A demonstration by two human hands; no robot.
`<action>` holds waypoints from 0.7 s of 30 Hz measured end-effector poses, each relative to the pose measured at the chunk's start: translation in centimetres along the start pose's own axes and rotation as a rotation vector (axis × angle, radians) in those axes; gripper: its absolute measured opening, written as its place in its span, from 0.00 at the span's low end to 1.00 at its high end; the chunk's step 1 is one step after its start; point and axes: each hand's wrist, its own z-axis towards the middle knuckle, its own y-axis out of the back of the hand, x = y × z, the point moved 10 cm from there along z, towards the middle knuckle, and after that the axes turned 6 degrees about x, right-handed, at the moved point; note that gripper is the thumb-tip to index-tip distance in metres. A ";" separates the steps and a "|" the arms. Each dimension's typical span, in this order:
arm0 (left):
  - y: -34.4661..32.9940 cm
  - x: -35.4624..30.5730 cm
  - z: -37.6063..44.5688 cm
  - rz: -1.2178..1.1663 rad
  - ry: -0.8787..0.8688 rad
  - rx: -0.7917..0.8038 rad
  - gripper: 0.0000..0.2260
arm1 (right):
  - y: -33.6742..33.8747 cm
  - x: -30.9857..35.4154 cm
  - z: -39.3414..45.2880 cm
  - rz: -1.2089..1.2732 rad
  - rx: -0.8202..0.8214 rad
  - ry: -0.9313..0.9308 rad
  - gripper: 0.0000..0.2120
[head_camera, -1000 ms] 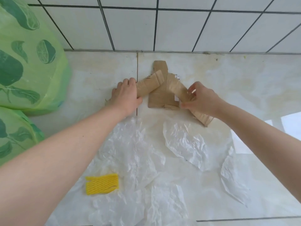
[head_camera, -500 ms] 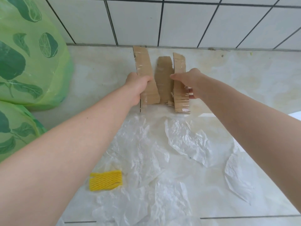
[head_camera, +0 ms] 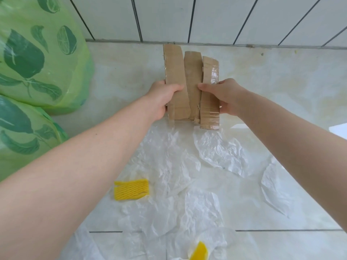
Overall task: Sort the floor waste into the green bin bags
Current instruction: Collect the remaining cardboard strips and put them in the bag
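— Both hands grip the cardboard, is that right?

— Yes. Left hand [head_camera: 163, 97] has its thumb curled over the front of the left cardboard strip [head_camera: 175, 85], fingers hidden behind it. Right hand [head_camera: 222, 96] pinches the right cardboard strip [head_camera: 210, 92], thumb across its face and reaching onto the middle cardboard strip [head_camera: 193, 81], which stands between the two.

— How do the strips look?

— Plain brown, long and narrow, held side by side with their long edges touching or overlapping, upper ends pointing toward the tiled wall [head_camera: 216, 17]. The left one is the tallest, the right one the shortest. Clear glossy tape shines on the right strip, near its upper and lower ends. The lower ends are ragged.

— Where are they over the floor [head_camera: 281, 81]?

— Raised above it near its far edge, where it meets the wall. Whether any lower end touches the tiles, I cannot tell.

— And the bags?

— Two green bin bags [head_camera: 37, 62], printed with leaves and lime slices, stand at the floor's left edge, one behind the other.

— What else lies there?

— Crumpled clear plastic sheets [head_camera: 219, 152] spread across the middle, just below the strips. A yellow foam net [head_camera: 131, 188] lies left of them, and another yellow piece [head_camera: 200, 252] sits at the near edge.
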 end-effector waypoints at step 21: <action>4.6 6.4 -18.3 0.053 -0.054 0.047 0.19 | -8.0 -6.8 -16.0 0.005 0.170 0.107 0.23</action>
